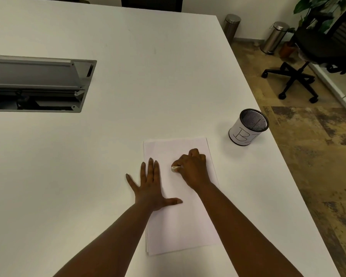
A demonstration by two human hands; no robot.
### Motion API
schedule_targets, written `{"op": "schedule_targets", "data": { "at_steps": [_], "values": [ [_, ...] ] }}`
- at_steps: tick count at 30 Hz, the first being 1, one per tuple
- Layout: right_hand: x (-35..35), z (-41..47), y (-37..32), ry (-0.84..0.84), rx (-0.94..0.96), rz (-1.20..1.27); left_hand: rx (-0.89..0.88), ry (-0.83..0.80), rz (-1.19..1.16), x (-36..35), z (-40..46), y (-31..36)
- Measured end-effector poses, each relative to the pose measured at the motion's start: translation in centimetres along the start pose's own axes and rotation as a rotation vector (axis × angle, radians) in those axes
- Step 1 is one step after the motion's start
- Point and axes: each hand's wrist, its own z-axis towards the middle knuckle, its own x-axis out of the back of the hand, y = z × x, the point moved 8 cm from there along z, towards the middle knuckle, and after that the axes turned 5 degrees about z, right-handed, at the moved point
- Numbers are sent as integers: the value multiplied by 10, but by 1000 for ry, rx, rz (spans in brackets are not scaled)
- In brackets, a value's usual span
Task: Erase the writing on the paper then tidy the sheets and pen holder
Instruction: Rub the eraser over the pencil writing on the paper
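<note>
A small stack of white sheets (pixel 180 222) lies on the white table in front of me. My left hand (pixel 151 186) presses flat on the stack's left edge, fingers spread. My right hand (pixel 192 168) is closed around a small white eraser (pixel 174 168), whose tip touches the top sheet near its middle. I cannot make out any writing on the sheet. A black mesh pen holder (pixel 248 127) with a white paper label marked in pen stands upright to the right of the sheets, close to the table's right edge. It looks empty.
An open grey cable hatch (pixel 38 84) is set into the table (pixel 128 66) at the left. Beyond the table's right edge are a black office chair (pixel 300 74), two steel bins (pixel 275 37) and a plant.
</note>
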Motion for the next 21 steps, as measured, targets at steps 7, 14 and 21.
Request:
{"op": "schedule_targets", "data": {
  "at_steps": [7,14,21],
  "values": [
    [27,-62,61,371,-341,584,-12,-87,22,-2,-3,0],
    [-13,-98,12,256,1,490,12,-187,79,-1,-4,2],
    [-13,-86,13,217,154,308,15,-202,101,1,-5,2]
  ]
}}
